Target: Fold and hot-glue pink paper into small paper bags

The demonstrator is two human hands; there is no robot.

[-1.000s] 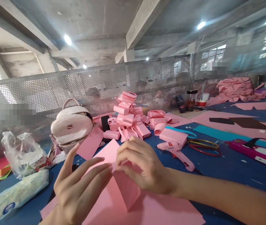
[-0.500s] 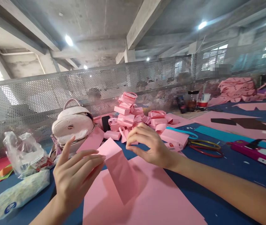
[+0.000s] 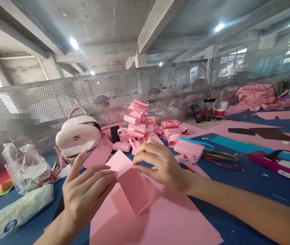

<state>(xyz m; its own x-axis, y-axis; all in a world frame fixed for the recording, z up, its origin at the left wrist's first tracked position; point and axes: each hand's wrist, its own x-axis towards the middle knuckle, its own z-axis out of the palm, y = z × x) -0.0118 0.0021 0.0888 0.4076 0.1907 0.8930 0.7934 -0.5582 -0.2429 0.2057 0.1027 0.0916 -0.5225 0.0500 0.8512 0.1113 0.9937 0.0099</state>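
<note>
A folded pink paper piece (image 3: 134, 190) stands tilted over flat pink sheets (image 3: 119, 224) in front of me. My left hand (image 3: 86, 190) pinches its left upper edge between thumb and fingers, with the index finger raised. At its right upper edge my right hand (image 3: 160, 165) is closed, thumb and fingertips on the paper. The far side of the folded piece is hidden. Just beyond my hands rises a pile of folded pink paper pieces (image 3: 137, 129).
A white backpack (image 3: 80, 136), a plastic bag (image 3: 23, 166) and a tissue pack (image 3: 21, 211) lie left. Right are coiled bands (image 3: 221, 160), a magenta power strip (image 3: 277, 165) and blue strips (image 3: 242, 146). A perforated metal screen (image 3: 45, 98) stands behind.
My right hand has moved left and down onto the folded paper's edge. My left hand has shifted slightly right, still on the paper. The folded piece's lower end has lifted a little.
</note>
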